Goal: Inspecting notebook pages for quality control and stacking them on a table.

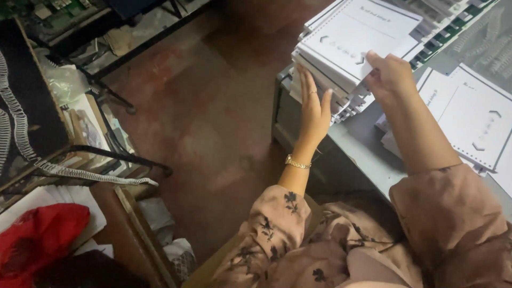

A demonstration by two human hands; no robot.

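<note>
We press our left hand (313, 109), fingers straight and flat, against the near side of a stack of white punched booklets (346, 50) at the corner of the grey counter (354, 146). Our right hand (388, 74) grips the stack's right edge, fingers curled over it. More white sheets (474, 120) lie just beside it. Across the reddish floor (208, 117), wire binding coils (64, 172) rest on a cluttered shelf (37, 133).
</note>
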